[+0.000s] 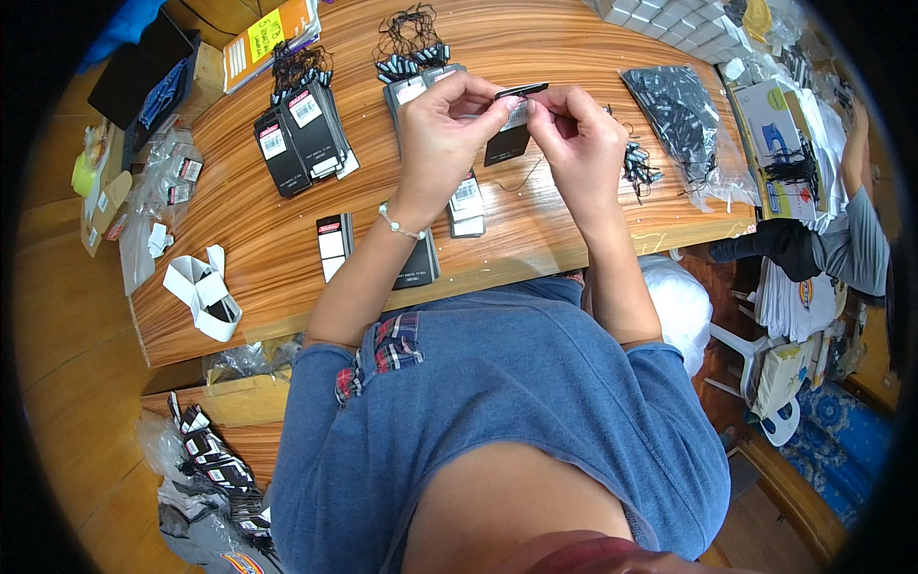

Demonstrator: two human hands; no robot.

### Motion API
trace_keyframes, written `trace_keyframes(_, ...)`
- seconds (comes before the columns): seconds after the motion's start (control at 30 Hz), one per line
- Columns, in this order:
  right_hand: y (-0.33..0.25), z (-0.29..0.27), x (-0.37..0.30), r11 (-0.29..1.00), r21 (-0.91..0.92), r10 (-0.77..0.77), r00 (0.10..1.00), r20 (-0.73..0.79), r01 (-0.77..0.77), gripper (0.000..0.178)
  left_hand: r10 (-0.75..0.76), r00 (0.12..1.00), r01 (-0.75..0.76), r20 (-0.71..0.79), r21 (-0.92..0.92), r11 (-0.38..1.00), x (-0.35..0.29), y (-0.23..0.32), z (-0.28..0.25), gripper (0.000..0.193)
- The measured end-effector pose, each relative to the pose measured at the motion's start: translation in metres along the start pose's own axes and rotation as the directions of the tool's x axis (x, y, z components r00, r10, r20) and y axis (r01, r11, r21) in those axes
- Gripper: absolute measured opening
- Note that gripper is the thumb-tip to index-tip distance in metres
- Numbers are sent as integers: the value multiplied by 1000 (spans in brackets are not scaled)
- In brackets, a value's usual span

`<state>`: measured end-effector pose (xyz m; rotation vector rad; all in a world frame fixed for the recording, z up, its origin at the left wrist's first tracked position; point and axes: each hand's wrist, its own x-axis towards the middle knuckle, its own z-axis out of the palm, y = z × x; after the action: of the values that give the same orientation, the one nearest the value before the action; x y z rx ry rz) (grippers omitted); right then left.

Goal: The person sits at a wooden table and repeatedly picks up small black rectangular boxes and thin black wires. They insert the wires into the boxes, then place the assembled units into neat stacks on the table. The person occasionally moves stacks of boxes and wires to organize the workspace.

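Above the wooden table, my left hand (445, 124) and my right hand (579, 134) are close together, fingertips pinched on a black hang tag (507, 145). A pale, shiny small piece shows between the fingertips; I cannot make out what it is. A thin dark string lies below the tag. Under my left wrist are stacks of black tags with white labels (467, 206). More black tags (415, 268) lie partly hidden by my left forearm. To the right of my right hand is a bunch of black strings with small pale ends (639, 167).
Stacked strung tags (304, 134) lie at the left, with a white label strip roll (203, 292) nearer the left edge. A plastic bag of black strings (679, 124) is at the right. White boxes (669, 24) stand at the back. Another person's arm (856, 158) shows far right.
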<state>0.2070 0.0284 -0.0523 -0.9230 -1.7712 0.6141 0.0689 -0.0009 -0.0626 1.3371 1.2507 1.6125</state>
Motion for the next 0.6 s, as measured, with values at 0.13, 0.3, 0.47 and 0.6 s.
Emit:
trace_keyframes(0.13,4,3,0,999,-33,-36,999,-17,35,7,14,1000,-15,11,31,999,0,1,1,7)
trace_keyframes(0.3,4,7,-4,988,105,120,992,-27,-116,7,30,998,-35,49,109,993,-1,6,0,9)
trace_keyframes(0.47,11,14,-6,802,516,318,946,56,-300,6,125,991,-130,44,172,976,-3,7,2,9)
trace_keyframes(0.6,16,8,-3,642,675,342,924,173,-364,10,336,934,-357,120,339,870,2,4,-5,10)
